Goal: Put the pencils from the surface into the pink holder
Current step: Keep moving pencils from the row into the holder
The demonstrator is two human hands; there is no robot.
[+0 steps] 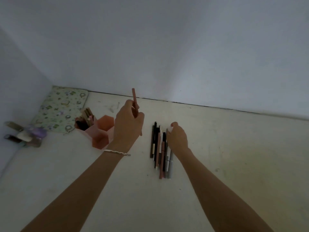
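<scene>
From my feed, the left hand [128,122] was closed around a pink pencil [135,102], its long axis near upright, the top end pointing up at the wall and leaning slightly away from the pink holder [98,131]. The lower end was buried in the fingers, so I couldn't see its tip. That hand hung just to the right of the holder, partly covering its right edge. Further right of the holder, the pile of pencils [161,151] lay flat on the white surface [234,156], their lengths running toward the wall and back to me. The right hand [178,139] rested on the pile's far side, fingers curled down; whether it gripped anything, I couldn't tell. Dim light blurred the pile's colours. Behind the holder lay a patterned pouch [61,109]; left of it, small bottles [25,134], hard to make out.
</scene>
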